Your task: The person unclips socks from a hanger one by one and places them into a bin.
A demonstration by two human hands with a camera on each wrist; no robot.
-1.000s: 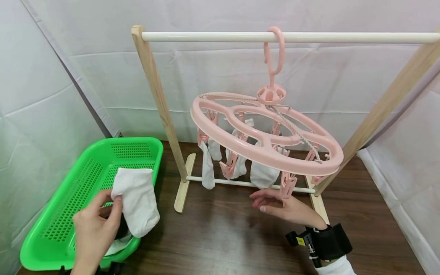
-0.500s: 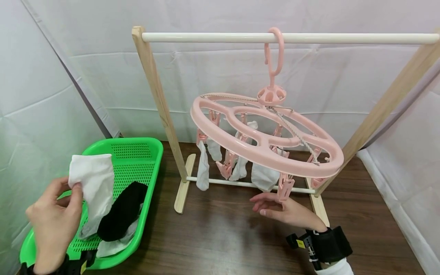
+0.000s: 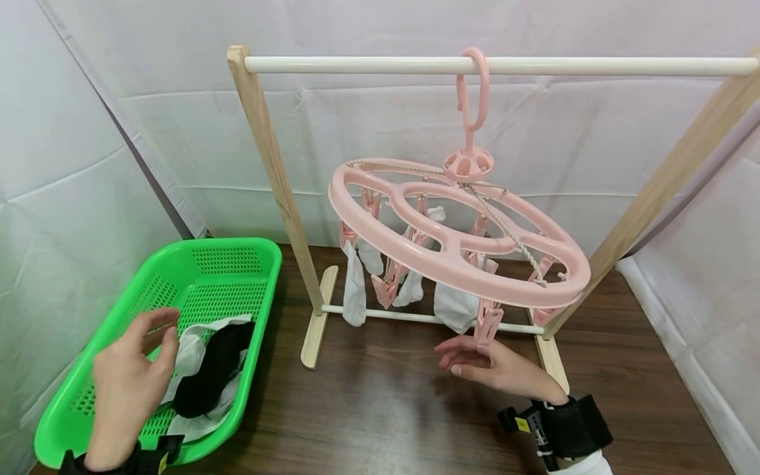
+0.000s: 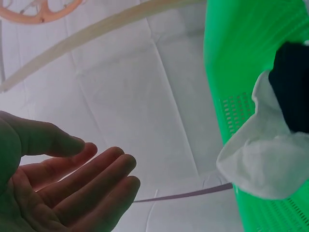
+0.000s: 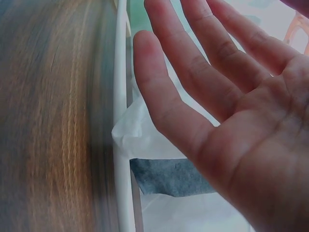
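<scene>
My left hand [image 3: 133, 379] hovers over the green basket [image 3: 270, 284], fingers loosely bent and nothing between them. Below it in the basket lie a white sock [image 3: 189, 353], a black sock [image 3: 214, 369] and a greyish-white sock [image 3: 204, 422]. In the left wrist view the white sock [image 4: 265, 164] rests beside the black one [image 4: 294, 87], apart from the fingers. My right hand [image 3: 505, 369] is held just under the front clothespin [image 3: 489, 322] of the pink drying hanger [image 3: 410, 251], fingers extended and empty. Its palm [image 5: 251, 145] fills the right wrist view.
Several white socks [image 3: 355, 284] hang from the hanger's clips. The hanger hooks over a white rod [image 3: 356, 64] between wooden posts [image 3: 273, 165]. A lower white bar [image 3: 404, 316] runs near the dark wood floor [image 3: 356, 409]. A dark grey cloth [image 5: 169, 176] shows in the right wrist view.
My left hand carried the white sock left over the basket and let it go; it now lies beside the black sock. The hanger sways slightly; my right hand has barely moved.
</scene>
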